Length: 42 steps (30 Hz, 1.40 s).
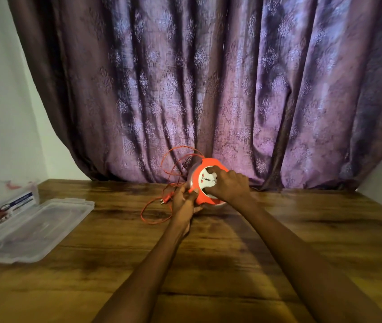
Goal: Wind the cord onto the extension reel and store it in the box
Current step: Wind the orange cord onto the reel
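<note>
We grip the reel rim with the left hand for steadiness; the right hand grasps its face to wind. Loose cord trails toward 9 o'clock on the surface, toward the box.

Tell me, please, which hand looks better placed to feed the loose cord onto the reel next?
Probably the left hand. It grips the reel's left edge, right beside the slack orange cord looping on the table. The right hand sits on the white socket face, apparently for turning.
</note>
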{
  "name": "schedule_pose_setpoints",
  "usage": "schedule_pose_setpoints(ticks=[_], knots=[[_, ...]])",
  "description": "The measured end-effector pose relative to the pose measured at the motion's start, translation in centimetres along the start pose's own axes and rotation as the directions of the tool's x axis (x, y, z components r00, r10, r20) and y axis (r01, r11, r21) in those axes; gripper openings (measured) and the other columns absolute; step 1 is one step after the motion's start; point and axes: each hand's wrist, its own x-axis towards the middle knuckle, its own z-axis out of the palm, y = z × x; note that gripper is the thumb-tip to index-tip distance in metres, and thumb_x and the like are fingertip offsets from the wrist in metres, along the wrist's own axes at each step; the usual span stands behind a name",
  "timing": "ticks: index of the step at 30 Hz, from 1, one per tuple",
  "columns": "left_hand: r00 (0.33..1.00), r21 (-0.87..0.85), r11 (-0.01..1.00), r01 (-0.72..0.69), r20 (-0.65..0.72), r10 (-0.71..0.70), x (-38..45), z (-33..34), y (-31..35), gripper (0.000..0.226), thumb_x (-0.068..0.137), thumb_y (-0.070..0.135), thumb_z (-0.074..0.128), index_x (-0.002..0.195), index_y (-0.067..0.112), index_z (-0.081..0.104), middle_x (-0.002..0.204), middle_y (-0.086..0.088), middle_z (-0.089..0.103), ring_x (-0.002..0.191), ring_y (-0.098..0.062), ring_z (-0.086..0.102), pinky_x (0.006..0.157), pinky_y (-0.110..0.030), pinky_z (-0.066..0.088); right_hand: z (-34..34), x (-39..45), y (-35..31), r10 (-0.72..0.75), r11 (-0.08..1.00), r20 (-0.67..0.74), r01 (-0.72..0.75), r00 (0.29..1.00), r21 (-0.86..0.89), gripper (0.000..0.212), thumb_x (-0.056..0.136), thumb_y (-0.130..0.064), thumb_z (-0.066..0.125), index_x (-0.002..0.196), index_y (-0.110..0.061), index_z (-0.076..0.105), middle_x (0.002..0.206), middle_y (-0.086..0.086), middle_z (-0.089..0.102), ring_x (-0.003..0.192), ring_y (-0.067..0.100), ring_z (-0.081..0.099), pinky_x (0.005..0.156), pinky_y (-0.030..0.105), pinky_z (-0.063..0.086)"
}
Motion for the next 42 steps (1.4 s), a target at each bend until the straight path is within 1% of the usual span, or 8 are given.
schedule_pose_setpoints(ticks=[8, 14, 16, 21, 27, 30, 36, 42], knots=[[0.998, 0.034, 0.998, -0.06, -0.008, 0.061, -0.1, 0.2, -0.9, 0.032, 0.097, 0.007, 0.057, 0.126, 0.02, 0.056, 0.102, 0.001, 0.069, 0.077, -0.007, 0.066, 0.055, -0.026, 0.057, 0.5, 0.4, -1.0, 0.285, 0.887, 0.125, -0.311, 0.95, 0.341, 0.076, 0.064, -0.069, 0.068, 0.128, -0.032, 0.051, 0.129, 0.013, 0.062, 0.121, 0.034, 0.057, 0.096, 0.039, 0.044], [1.0, 0.04, 0.999, 0.005, -0.009, -0.004, -0.4, 0.4, -0.8, 0.022, 0.093, 0.016, 0.066, 0.113, 0.024, 0.063, 0.1, 0.004, 0.074, 0.081, -0.008, 0.069, 0.057, -0.025, 0.056, 0.9, 0.3, -0.3, 0.294, 0.872, 0.106, -0.312, 0.95, 0.377, 0.07, 0.069, -0.068, 0.066, 0.127, -0.031, 0.05, 0.127, 0.013, 0.064, 0.119, 0.034, 0.059, 0.095, 0.038, 0.044], [1.0, 0.107, 0.994, -0.009, -0.014, 0.01, -0.3, 0.3, -0.2, 0.009, 0.093, 0.031, 0.067, 0.1, 0.025, 0.068, 0.087, 0.002, 0.071, 0.071, -0.01, 0.065, 0.051, -0.024, 0.05, 0.9, 0.3, 0.1, 0.277, 0.888, 0.089, -0.29, 0.957, 0.356, 0.068, 0.072, -0.066, 0.066, 0.13, -0.035, 0.048, 0.125, 0.014, 0.065, 0.117, 0.035, 0.06, 0.093, 0.038, 0.045], [0.999, 0.193, 0.981, 0.022, -0.053, -0.012, 0.1, -0.1, 2.0, 0.048, 0.093, 0.057, 0.055, 0.091, 0.013, 0.072, 0.073, -0.007, 0.063, 0.053, -0.015, 0.052, 0.05, -0.025, 0.044, 0.2, 0.3, 1.0, 0.184, 0.966, -0.016, -0.178, 0.983, 0.189, 0.064, 0.075, -0.062, 0.066, 0.132, -0.045, 0.044, 0.121, 0.009, 0.067, 0.115, 0.037, 0.058, 0.093, 0.045, 0.046], [0.988, 0.088, 0.988, -0.128, 0.096, 0.12, -0.5, 0.0, 4.7, 0.017, 0.1, 0.028, 0.055, 0.104, 0.025, 0.071, 0.088, -0.003, 0.073, 0.059, -0.017, 0.06, 0.051, -0.029, 0.053, 0.0, -0.3, 2.3, 0.069, 0.998, -0.149, -0.07, 0.986, -0.003, 0.062, 0.077, -0.053, 0.066, 0.135, -0.046, 0.044, 0.12, 0.008, 0.065, 0.112, 0.035, 0.055, 0.09, 0.047, 0.041], [0.961, 0.047, 0.967, -0.252, 0.132, 0.244, -0.8, 0.6, 5.4, 0.027, 0.099, 0.011, 0.056, 0.118, 0.028, 0.065, 0.097, 0.002, 0.071, 0.066, -0.009, 0.063, 0.052, -0.022, 0.053, 0.3, -0.8, 3.0, -0.029, 0.994, -0.201, 0.007, 0.979, -0.111, 0.06, 0.079, -0.047, 0.065, 0.135, -0.045, 0.043, 0.115, 0.01, 0.063, 0.107, 0.035, 0.055, 0.086, 0.047, 0.04], [0.975, 0.019, 0.975, -0.222, -0.005, 0.223, 0.2, -0.2, 6.6, 0.034, 0.098, 0.021, 0.06, 0.131, 0.012, 0.061, 0.091, -0.007, 0.07, 0.055, -0.008, 0.057, 0.046, -0.025, 0.053, 0.1, -1.3, 4.0, -0.186, 0.967, -0.253, 0.131, 0.949, -0.218, 0.059, 0.08, -0.043, 0.068, 0.135, -0.044, 0.048, 0.106, 0.006, 0.062, 0.097, 0.033, 0.058, 0.079, 0.044, 0.04], [0.99, -0.116, 0.983, -0.138, -0.04, 0.135, 1.3, -0.5, 8.7, 0.017, 0.1, 0.019, 0.055, 0.09, 0.01, 0.065, 0.078, -0.005, 0.075, 0.052, -0.012, 0.065, 0.049, -0.027, 0.056, -0.4, -1.3, 3.8, -0.25, 0.956, -0.273, 0.192, 0.929, -0.224, 0.057, 0.08, -0.043, 0.068, 0.134, -0.042, 0.051, 0.106, 0.005, 0.063, 0.094, 0.032, 0.059, 0.078, 0.043, 0.04]])
